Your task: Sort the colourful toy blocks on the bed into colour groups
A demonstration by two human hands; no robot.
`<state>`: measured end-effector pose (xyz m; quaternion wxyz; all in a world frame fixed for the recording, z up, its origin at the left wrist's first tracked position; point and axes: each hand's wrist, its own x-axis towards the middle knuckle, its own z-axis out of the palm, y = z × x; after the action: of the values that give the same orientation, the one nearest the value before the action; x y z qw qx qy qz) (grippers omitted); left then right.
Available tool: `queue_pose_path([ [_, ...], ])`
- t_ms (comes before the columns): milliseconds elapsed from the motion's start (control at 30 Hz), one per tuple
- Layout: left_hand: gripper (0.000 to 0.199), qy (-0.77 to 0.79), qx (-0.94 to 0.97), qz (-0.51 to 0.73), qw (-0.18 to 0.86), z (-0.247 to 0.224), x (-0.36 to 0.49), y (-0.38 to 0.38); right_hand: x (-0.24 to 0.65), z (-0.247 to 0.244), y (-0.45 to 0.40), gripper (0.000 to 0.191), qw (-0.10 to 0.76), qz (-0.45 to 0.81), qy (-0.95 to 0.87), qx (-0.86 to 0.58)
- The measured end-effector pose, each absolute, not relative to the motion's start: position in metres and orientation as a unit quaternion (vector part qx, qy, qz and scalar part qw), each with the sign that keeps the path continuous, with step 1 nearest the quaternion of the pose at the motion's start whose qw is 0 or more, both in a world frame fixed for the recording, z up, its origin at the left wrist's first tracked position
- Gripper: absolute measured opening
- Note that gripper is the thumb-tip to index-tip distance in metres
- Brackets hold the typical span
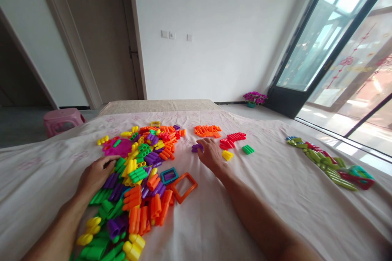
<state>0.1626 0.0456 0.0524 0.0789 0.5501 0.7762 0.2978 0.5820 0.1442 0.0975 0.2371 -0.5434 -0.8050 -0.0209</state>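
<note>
My right hand [210, 151] reaches over the cloth with its fingers bent down on a purple block [195, 148]. Close by lie a yellow block [227, 155], a green block [248, 149], a row of red blocks [232, 140] and a group of orange blocks [208, 131]. My left hand [97, 174] rests at the left edge of a mixed pile of blocks [143, 173], beside green and purple ones; its fingers curl toward the pile and their tips are partly hidden. Within the pile are orange, yellow, green and purple pieces.
A blue frame [169, 175] and an orange frame [184, 188] lie right of the pile. A pink round piece [118, 147] is at its back left. Olive, red and blue pieces [327, 163] lie far right on the cloth [275, 179]. A pink stool [63, 120] stands beyond.
</note>
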Motion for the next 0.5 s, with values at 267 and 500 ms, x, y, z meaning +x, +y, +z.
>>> queue_pose_path([
  [267,0.041,0.779,0.547,0.296,0.080,0.051,0.162,0.046,0.576,0.094,0.138,0.025,0.285,-0.002,-0.827,-0.485],
  [500,0.040,0.776,0.550,0.300,0.069,0.049,0.161,0.047,0.552,0.085,0.120,0.028,0.251,0.134,-0.895,-0.343],
])
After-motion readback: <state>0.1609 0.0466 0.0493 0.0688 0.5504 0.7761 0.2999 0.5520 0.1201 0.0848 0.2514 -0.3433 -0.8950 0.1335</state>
